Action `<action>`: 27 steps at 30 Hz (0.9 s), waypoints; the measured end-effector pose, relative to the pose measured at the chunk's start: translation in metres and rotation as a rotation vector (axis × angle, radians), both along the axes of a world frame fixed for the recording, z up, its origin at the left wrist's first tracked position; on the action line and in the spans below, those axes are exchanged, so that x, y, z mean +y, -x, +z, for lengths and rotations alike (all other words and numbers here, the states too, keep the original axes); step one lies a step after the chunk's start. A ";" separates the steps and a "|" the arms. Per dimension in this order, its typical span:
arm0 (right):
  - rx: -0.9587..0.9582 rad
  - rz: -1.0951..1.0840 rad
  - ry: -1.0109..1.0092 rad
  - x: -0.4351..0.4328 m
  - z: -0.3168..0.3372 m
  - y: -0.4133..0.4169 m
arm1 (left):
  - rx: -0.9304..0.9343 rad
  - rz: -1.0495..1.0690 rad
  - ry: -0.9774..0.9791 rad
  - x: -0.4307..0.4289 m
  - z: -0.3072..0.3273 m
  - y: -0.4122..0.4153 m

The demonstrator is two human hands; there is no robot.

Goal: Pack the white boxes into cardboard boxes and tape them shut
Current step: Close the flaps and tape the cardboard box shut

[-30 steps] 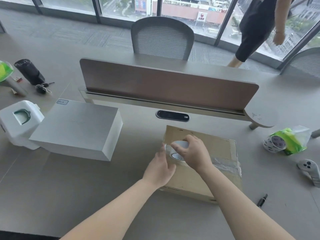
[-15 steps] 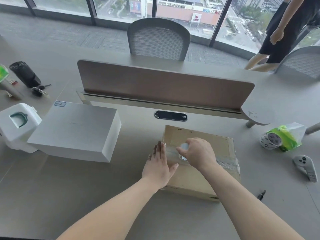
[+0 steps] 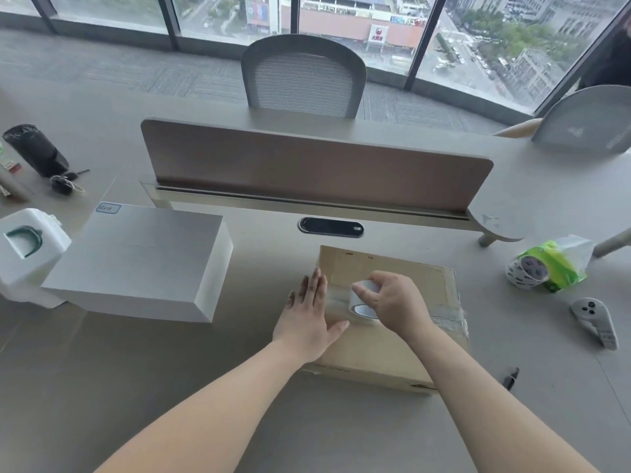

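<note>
The cardboard box point(image 3: 386, 353) is sitting shut on the desk point(image 3: 170, 387), straight ahead of the person and a little to the right. A clear strip of tape point(image 3: 447, 319) is running across its top from side to side, reaching the right edge and folding down over it.

The right hand point(image 3: 397, 305) is curling round the tape roll point(image 3: 362, 295) and holding it against the left part of the box top. The left hand point(image 3: 307, 319) is lying flat with straight fingers over the box's left edge, just beside the roll, thumb pointing toward it.

The strip's long axis is pointing straight at the left hand. The roll is nearer the left edge than the right, so the stretch left to cover is probably short. The left hand is looking best placed to press the tape down while the right hand carries the roll on over that edge.

A white box point(image 3: 136, 261) is waiting unpacked, well apart to the left. A green bag of spare tape point(image 3: 549, 268), a controller point(image 3: 596, 320) and a dark pen point(image 3: 511, 377) are lying to the right of the cardboard box.
</note>
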State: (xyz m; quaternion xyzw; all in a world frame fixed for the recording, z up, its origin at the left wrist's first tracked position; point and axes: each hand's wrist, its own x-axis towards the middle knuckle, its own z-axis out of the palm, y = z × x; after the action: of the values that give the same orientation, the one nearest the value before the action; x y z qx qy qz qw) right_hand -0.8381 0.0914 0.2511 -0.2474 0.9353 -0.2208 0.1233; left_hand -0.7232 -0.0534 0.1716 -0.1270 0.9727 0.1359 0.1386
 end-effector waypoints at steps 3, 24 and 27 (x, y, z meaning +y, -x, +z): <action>0.135 0.056 -0.212 0.005 0.001 0.009 | -0.028 -0.011 0.036 0.000 0.002 0.000; 0.160 -0.069 -0.358 0.035 0.002 0.022 | -0.053 -0.092 0.092 0.014 0.011 0.015; 0.020 -0.075 -0.263 0.047 -0.002 0.027 | -0.077 -0.091 0.115 0.015 0.013 0.016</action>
State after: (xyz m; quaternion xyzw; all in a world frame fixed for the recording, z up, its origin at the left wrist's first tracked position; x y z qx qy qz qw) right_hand -0.8648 0.1382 0.2490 -0.1963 0.9659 -0.0984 0.1371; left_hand -0.7395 -0.0386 0.1848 -0.0955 0.9776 0.0686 0.1745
